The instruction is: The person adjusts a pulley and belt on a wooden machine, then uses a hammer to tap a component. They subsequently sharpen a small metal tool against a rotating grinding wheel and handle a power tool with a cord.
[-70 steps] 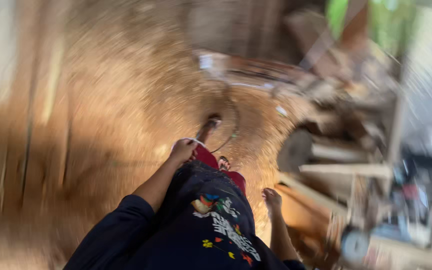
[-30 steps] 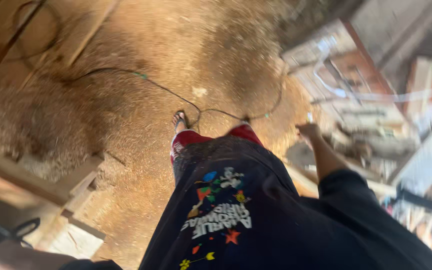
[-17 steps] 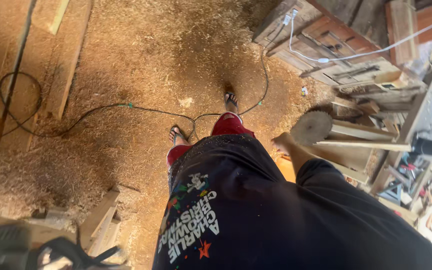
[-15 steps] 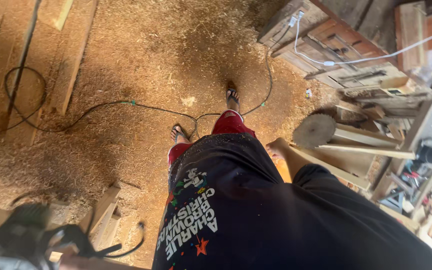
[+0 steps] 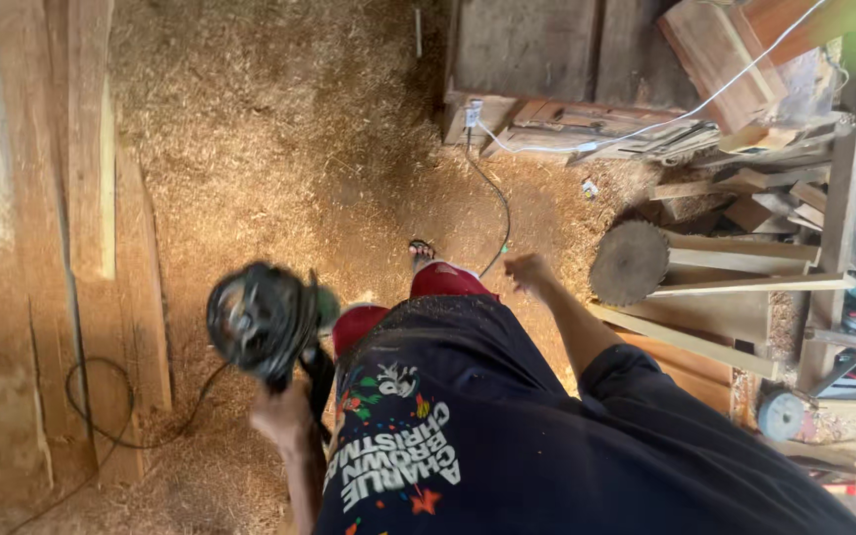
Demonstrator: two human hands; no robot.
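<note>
No packages, signs or screens anywhere on the sawdust floor (image 5: 279,149) or among the wood scraps. Only printed thing: the graphic on the person's dark shirt (image 5: 507,426), a white lettered block with small coloured stars and figures around it, low centre, upside down from where I stand. A small pale tag or plug (image 5: 473,112) sits at the edge of the wooden board (image 5: 527,50) up top; too small to tell which.

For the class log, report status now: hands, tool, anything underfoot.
Left hand gripping black round power tool, blurred. Right hand empty, out to the side. Black cord loops on sawdust-covered floor beside wooden planks.
</note>
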